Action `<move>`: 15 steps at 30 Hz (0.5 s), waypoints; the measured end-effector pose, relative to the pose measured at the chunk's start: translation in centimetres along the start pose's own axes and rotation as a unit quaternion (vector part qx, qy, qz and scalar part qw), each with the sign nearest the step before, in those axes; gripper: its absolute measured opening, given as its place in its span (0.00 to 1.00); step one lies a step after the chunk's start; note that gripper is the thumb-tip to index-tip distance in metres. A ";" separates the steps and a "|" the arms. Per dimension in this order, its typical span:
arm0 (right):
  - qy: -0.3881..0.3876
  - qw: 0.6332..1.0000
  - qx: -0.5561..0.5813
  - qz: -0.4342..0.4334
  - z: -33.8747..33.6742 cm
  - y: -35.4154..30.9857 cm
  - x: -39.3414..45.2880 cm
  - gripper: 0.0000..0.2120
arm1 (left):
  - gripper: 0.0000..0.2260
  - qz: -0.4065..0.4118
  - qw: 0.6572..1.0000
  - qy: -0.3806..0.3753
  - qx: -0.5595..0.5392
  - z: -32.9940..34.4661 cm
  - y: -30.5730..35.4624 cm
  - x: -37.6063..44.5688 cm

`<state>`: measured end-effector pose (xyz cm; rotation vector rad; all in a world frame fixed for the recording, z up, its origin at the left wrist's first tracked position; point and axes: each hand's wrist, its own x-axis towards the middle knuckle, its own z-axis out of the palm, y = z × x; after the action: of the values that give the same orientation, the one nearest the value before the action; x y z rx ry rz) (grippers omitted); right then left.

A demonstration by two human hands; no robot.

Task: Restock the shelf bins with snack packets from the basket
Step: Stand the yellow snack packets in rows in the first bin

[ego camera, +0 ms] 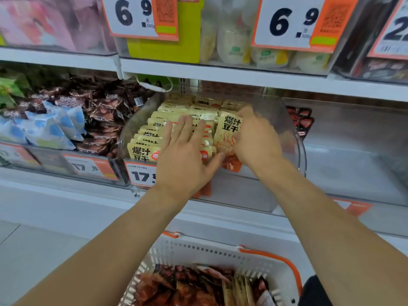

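While the right hand [254, 138] pinches one snack packet [228, 131] at the right of the clear bin [293, 138], the left hand [185, 151], fingers spread, presses the rows; a careless push could topple them.

Orange price tags [141, 17] at 12 o'clock, a second [293, 23] at 1 o'clock. White cable [154, 86] under the upper shelf. Grey floor tiles [33, 250] at 8 o'clock.
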<state>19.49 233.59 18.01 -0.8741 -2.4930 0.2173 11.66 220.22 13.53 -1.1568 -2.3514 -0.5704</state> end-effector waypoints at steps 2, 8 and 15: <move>-0.030 0.999 0.001 0.015 0.6 0.3 0.8 0.22 | 0.33 -0.010 1.000 -0.005 -0.008 0.3 0.3 0.5; -0.067 0.997 0.000 0.030 2.2 1.3 2.2 0.24 | 0.28 -0.021 0.999 -0.045 -0.008 0.3 0.1 1.0; 0.011 0.998 0.030 0.045 3.9 0.8 3.1 0.20 | 0.28 -0.041 0.997 -0.064 0.010 0.3 0.4 2.0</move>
<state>15.90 236.17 15.56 -0.9584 -2.4163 0.3091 10.89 221.83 14.50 -1.1218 -2.5182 -0.5134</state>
